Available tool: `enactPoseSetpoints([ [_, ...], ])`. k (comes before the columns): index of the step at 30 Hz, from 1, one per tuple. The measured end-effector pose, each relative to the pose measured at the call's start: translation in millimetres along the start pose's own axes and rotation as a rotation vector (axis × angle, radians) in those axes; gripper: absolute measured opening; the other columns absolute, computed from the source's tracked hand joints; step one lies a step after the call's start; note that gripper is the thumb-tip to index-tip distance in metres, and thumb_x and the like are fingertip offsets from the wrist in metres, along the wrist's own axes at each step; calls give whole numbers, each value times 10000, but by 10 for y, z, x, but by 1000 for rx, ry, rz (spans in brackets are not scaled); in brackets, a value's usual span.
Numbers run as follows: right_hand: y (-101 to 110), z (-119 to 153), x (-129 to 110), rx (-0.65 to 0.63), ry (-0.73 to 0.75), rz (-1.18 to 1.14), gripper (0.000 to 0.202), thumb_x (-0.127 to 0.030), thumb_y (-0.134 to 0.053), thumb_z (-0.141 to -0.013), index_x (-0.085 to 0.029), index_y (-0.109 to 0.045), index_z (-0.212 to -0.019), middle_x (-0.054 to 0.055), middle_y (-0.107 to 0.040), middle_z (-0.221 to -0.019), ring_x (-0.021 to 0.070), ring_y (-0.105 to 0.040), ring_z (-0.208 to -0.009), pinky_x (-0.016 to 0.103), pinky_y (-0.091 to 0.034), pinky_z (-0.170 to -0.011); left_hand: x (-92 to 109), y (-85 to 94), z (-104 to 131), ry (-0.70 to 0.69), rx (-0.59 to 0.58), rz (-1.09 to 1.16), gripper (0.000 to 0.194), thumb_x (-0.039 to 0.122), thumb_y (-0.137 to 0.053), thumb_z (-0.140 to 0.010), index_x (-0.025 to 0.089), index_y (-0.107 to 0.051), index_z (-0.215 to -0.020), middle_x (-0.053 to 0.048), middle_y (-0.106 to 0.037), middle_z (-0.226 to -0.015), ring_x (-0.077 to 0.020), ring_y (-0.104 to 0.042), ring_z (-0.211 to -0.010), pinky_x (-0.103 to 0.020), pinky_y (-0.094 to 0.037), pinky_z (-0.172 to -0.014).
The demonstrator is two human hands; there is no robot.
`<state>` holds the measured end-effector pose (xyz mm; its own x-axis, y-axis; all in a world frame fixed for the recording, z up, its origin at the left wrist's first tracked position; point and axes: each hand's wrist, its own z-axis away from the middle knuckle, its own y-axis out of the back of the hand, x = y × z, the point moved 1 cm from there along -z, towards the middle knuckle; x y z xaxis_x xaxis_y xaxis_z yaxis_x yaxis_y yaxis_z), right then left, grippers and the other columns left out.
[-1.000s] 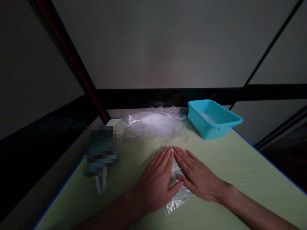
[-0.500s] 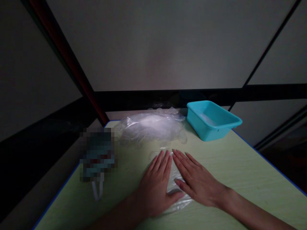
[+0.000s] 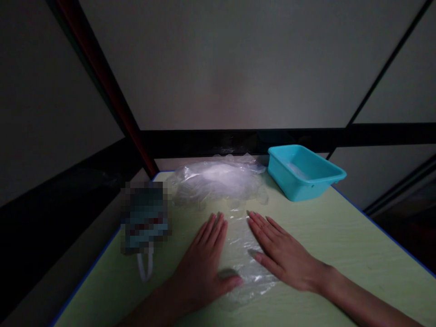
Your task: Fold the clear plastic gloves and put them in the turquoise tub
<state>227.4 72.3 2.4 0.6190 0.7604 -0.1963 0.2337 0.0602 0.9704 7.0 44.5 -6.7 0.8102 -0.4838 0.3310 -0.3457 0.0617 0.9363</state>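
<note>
A thin clear plastic piece (image 3: 247, 265) lies on the pale green table between my two hands. My left hand (image 3: 202, 265) is at its left side, palm down, with fingers stretched forward and the thumb over the plastic. On its right side my right hand (image 3: 284, 256) is also palm down, its fingers extended and its fingertips at the edge of the plastic. Neither hand holds anything. Beyond them sits a heap of clear, crumpled plastic (image 3: 220, 181), whose separate pieces are hard to tell apart.
A turquoise basin (image 3: 299, 186) with something whitish inside stands at the back right of the table (image 3: 354, 254). At the left edge is a blurred-out object (image 3: 146, 218) with a white loop (image 3: 146, 268). Cabinet panels rise behind the table.
My left hand has moved left, away from my right hand, uncovering more of the plastic between them. My right hand has barely moved. The whole view has shifted slightly.
</note>
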Motion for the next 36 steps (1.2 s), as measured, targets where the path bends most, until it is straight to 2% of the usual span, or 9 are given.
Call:
enactPoseSetpoints([
  [3,128,48,73,10,73,-191,594,-398,-314,-918,-99,-118,-1392,146,-127,-1447,212,-87,-1329,433,-218,-1054,-50,47,23,30,141,267,729,411,-492,-784,110,-193,-1378,-114,-177,-1449,-250,-173,-1317,-415,-195,-1060],
  [5,231,99,118,0,130,-273,508,-387,-362,-910,-122,-290,-1337,137,-243,-1418,203,-190,-1306,388,-275,-1033,-75,89,27,115,238,470,543,382,-410,-845,138,-338,-1325,-97,-333,-1394,-225,-316,-1265,-382,-266,-1035],
  [6,277,127,133,-15,154,-287,425,-376,-388,-904,-143,-414,-1258,126,-350,-1360,200,-286,-1261,366,-316,-1002,-78,107,25,167,267,569,471,384,-391,-858,143,-439,-1260,-95,-434,-1331,-221,-401,-1212,-368,-318,-1006],
  [8,354,181,139,-47,197,-269,298,-349,-417,-898,-162,-550,-1088,97,-539,-1134,182,-475,-1064,326,-402,-879,-64,133,15,251,290,749,404,406,-389,-859,140,-597,-1081,-95,-601,-1151,-222,-547,-1059,-343,-425,-911],
  [10,407,226,115,-67,231,-194,259,-341,-413,-902,-161,-591,-958,60,-589,-898,166,-527,-843,312,-417,-736,-29,147,3,285,296,883,394,427,-409,-844,140,-665,-930,-87,-678,-990,-219,-619,-919,-322,-487,-811],
  [12,441,256,72,-70,264,-94,268,-330,-397,-911,-164,-593,-834,36,-572,-778,162,-504,-742,313,-377,-659,8,153,-5,300,297,944,374,424,-438,-828,146,-685,-865,-75,-701,-915,-211,-643,-844,-305,-507,-757],
  [16,470,285,-8,-71,319,39,288,-266,-407,-917,-173,-546,-683,9,-549,-717,150,-477,-707,312,-310,-628,39,154,-13,307,273,946,333,392,-467,-816,154,-699,-801,-55,-715,-841,-193,-654,-785,-275,-514,-721],
  [23,415,326,-54,-90,330,143,253,-167,-439,-901,-170,-526,-663,-3,-538,-691,142,-468,-694,314,-290,-618,19,147,-23,302,237,956,330,380,-466,-823,146,-695,-788,-56,-715,-803,-182,-654,-735,-264,-513,-685],
  [36,405,330,-120,-61,353,255,242,-124,-459,-878,-169,-507,-645,-2,-529,-681,140,-459,-661,323,-281,-594,28,148,-29,304,182,948,386,430,-466,-820,121,-684,-746,-81,-707,-756,-184,-651,-689,-267,-507,-643],
])
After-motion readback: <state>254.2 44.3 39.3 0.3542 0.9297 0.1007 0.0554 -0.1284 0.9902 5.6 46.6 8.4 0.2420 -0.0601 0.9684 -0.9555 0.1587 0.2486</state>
